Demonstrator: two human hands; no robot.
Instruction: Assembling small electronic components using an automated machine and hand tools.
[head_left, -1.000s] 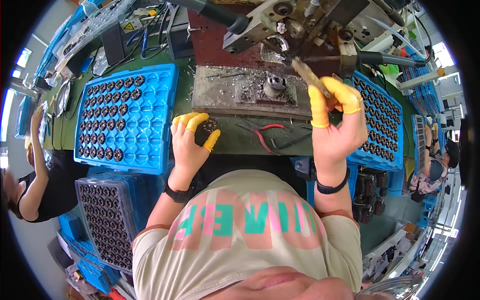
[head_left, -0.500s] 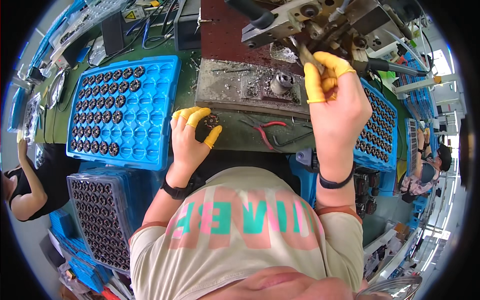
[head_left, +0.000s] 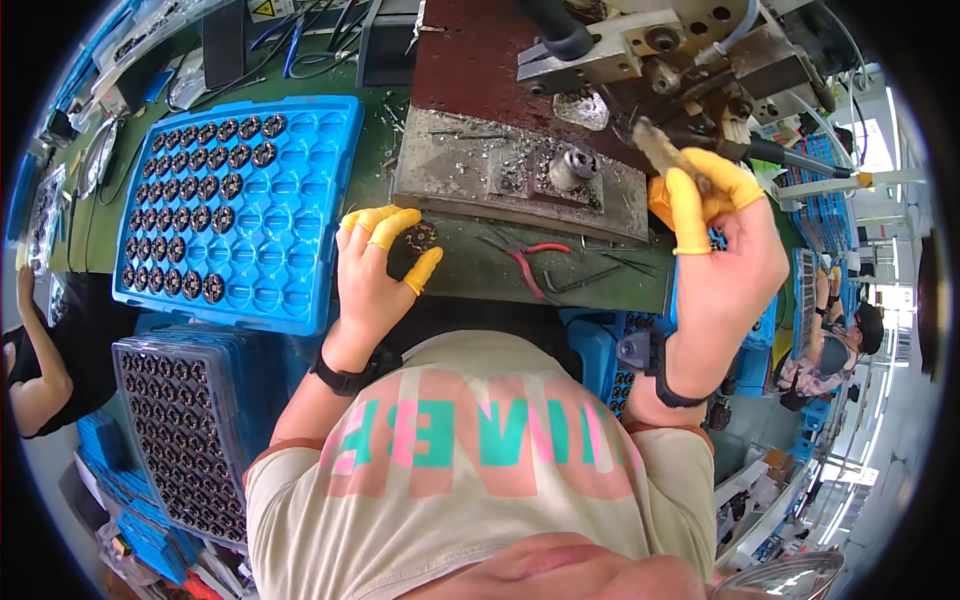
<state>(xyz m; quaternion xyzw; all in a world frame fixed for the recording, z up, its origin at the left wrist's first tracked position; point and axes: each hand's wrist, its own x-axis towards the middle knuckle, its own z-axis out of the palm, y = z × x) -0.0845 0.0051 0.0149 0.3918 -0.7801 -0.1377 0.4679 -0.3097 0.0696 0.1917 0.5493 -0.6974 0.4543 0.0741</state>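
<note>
My right hand (head_left: 728, 215), in yellow finger cots, pinches a worn tan brush (head_left: 658, 148) with a dark tip beside the metal machine head. My left hand (head_left: 372, 272), also in yellow finger cots, lies at the bench edge with thumb and forefinger apart. Between them sits a small round part (head_left: 421, 236), dark with coppery spots; whether the fingers touch it I cannot tell. Ahead, a cylindrical metal fixture (head_left: 573, 168) rises from a steel base plate (head_left: 440, 185) strewn with bright metal chips.
A blue tray (head_left: 290, 215), partly filled with round parts, stands left. Red-handled pliers (head_left: 524, 262) and hex keys (head_left: 590, 280) lie near the front edge. The machine head (head_left: 640, 55) overhangs the back right. Stacked trays (head_left: 185, 430) stand low left. Other people work at both sides.
My right hand has moved right and slightly nearer with the brush, away from the machine head. My left hand stays almost in place by the round part. The whole view has shifted slightly.
</note>
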